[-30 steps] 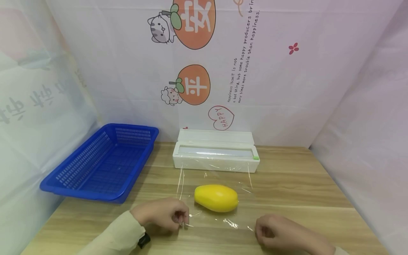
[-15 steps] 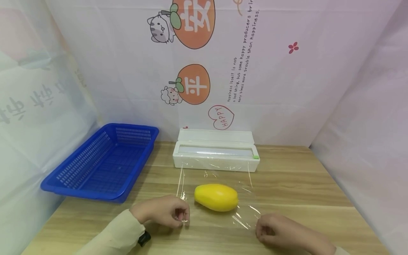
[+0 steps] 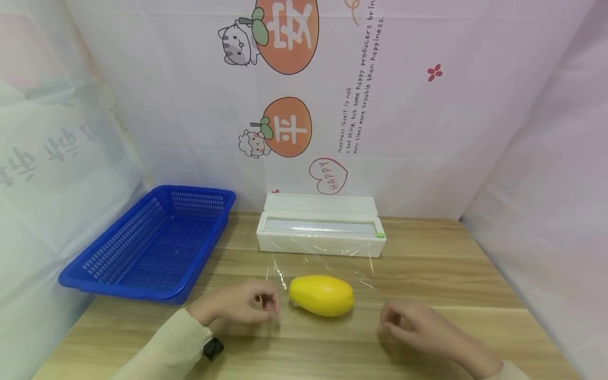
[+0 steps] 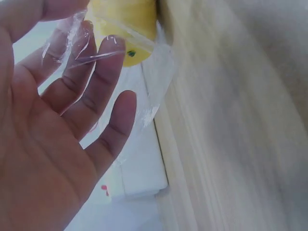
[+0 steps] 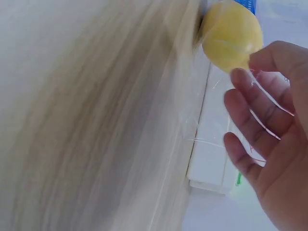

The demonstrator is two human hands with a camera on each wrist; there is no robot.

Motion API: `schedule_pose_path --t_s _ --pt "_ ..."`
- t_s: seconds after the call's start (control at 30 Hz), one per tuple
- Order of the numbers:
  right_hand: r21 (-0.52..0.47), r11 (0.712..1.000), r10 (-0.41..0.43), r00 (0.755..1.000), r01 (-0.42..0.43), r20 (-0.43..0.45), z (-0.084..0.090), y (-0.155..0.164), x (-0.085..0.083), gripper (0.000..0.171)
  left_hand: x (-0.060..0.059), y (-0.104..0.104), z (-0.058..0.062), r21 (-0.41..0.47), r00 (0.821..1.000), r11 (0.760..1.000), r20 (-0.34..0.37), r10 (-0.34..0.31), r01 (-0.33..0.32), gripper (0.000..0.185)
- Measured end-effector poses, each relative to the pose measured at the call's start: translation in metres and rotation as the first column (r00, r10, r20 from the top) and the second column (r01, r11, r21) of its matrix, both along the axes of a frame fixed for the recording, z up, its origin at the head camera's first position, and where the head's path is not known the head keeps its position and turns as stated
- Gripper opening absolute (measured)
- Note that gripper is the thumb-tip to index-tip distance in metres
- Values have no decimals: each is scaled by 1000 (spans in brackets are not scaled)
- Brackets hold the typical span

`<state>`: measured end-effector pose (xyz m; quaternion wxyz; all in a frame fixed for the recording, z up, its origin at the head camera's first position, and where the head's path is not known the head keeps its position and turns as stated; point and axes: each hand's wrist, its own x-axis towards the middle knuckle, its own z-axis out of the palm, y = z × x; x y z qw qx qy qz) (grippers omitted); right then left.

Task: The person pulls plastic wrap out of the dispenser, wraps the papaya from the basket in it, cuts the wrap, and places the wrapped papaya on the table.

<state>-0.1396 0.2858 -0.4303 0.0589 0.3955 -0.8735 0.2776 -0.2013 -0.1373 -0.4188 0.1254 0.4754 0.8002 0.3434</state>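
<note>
A smooth yellow papaya (image 3: 321,295) lies on the table between my two hands, narrow end to the left. Clear cling film (image 4: 161,79) runs from an opened white dispenser box (image 3: 321,244) toward me, its glints showing around the fruit. My left hand (image 3: 244,302) pinches the film's near left corner between thumb and fingers, and creases run across the fingertips in the left wrist view. At the near right corner, my right hand (image 3: 420,327) pinches the film with thumb and index finger, the other fingers loosely bent. The film's near edge is raised, overlapping the papaya in both wrist views.
A blue slotted plastic basket (image 3: 161,253) stands at the left of the wooden table (image 3: 427,264). The box's lid (image 3: 321,203) leans back against a printed white cloth (image 3: 404,121), and a green slider (image 3: 380,235) sits at its right end.
Both hands have risen slightly and moved forward toward the box, bringing the film's near edge up with them. The papaya and box have stayed in place.
</note>
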Motion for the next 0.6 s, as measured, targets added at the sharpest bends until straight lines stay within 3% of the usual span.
schedule_pose_path --t_s 0.2,0.33,0.6 --pt "-70 997 -28 998 24 -61 1 -1 -6 22 -9 -2 -3 53 1000 998 5 29 -29 5" --pt "-97 994 -52 996 45 -77 0 1 -11 21 -14 -2 -5 90 998 995 44 37 -41 4" --pt "-142 985 -98 995 101 28 -5 2 -21 9 -23 -1 -5 108 980 984 154 124 -141 4"
